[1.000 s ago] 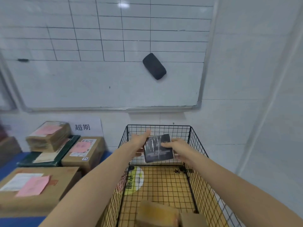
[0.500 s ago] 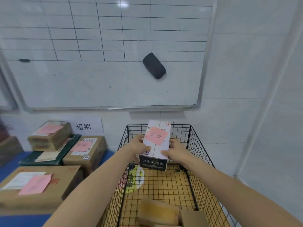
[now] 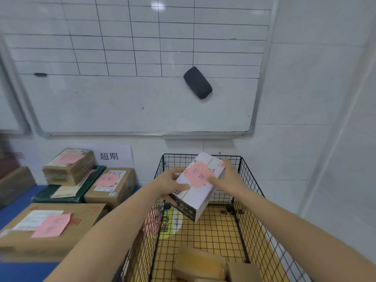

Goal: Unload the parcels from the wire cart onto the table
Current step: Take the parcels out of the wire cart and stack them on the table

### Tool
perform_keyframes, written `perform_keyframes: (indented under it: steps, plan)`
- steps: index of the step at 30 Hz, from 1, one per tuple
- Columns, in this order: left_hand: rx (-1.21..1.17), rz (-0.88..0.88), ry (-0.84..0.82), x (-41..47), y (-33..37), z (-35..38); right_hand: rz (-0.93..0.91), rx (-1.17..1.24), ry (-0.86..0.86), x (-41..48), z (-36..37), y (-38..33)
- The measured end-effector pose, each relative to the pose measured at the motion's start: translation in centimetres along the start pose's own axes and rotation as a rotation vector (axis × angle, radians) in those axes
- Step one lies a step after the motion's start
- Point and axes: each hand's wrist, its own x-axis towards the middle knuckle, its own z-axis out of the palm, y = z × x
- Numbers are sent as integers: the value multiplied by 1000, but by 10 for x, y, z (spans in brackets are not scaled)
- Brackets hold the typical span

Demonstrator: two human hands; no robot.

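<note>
A white box parcel (image 3: pixel 198 197) with a pink note on top and a dark end face is held tilted above the far end of the black wire cart (image 3: pixel 251 202). My left hand (image 3: pixel 169 185) grips its left side, thumb on top. My right hand (image 3: pixel 226 179) holds its right side. Two brown cardboard parcels (image 3: pixel 200 263) lie in the cart's near end on a yellow floor panel. The blue table (image 3: pixel 19 201) is at the left.
Several brown parcels with pink notes sit on the table: a large one (image 3: pixel 50 226) at the front, one (image 3: pixel 110 184) behind it, and one (image 3: pixel 68 165) stacked on a dark green box. A whiteboard with a black eraser (image 3: pixel 197 82) hangs on the wall behind.
The parcel was turned from its dark face to its white top with the pink note, lifted, and now tilts with its near end toward the left.
</note>
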Motion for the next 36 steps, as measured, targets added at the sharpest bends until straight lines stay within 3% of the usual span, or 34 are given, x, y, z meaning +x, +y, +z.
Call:
perform_keyframes:
  steps: [3, 6, 8, 12, 15, 19, 23, 30, 33, 36]
  plan:
    - [61, 15, -58, -4, 0, -9, 8, -130, 19, 5, -10, -1]
    - [155, 29, -83, -3, -1, -13, -40, -154, -75, 4, -7, -1]
    - [178, 19, 0, -1, -2, -12, -46, -233, -54, 3, -3, 1]
    - [191, -51, 323, 6, -5, -13, 28, -259, 1, 1, -1, 8]
    - [191, -57, 380, 14, -5, -12, 98, -215, -6, 0, 1, 8]
    - [-1, 1, 242, 14, 0, -12, 256, -9, -42, -4, 3, 11]
    - [-198, -19, 119, 15, 2, -14, 263, 198, -71, -4, 2, 21]
    - [-161, 27, 70, 19, 11, -24, 178, -48, -135, -4, -13, 25]
    - [-158, 74, 170, 22, 13, -25, 150, 70, -211, -6, -17, 23]
    - [-68, 135, 398, 27, 15, -15, 138, 28, -237, -5, -6, 22]
